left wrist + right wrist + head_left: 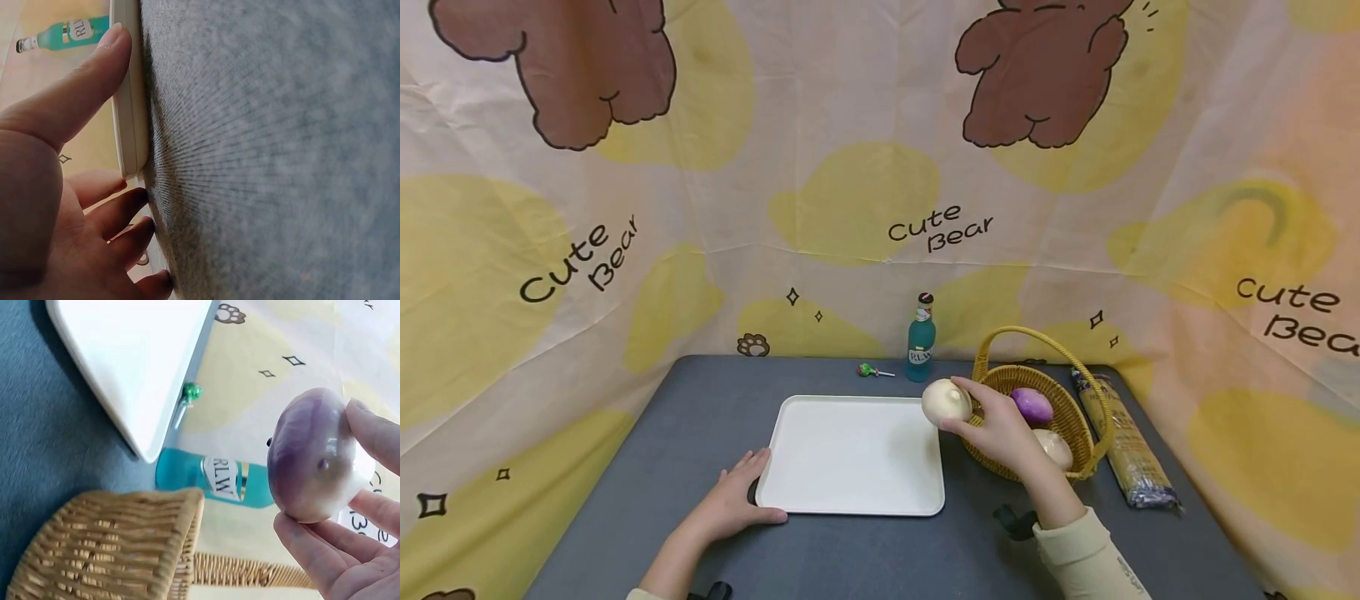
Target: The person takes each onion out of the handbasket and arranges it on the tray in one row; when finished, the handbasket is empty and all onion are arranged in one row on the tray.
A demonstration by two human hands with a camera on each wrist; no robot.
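Gripping a pale turnip (946, 402), right-hand fingers (973, 389) curl round it; left hand (735, 497) lies flat.

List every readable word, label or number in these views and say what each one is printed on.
"Cute Bear": printed several times on the backdrop cloth; the one at the right edge is cut off.
"RLW": on the white label of the blue bottle, read best in the right wrist view.
Long packet beside the basket: print too small to read.
Sleeve: small print, unreadable.
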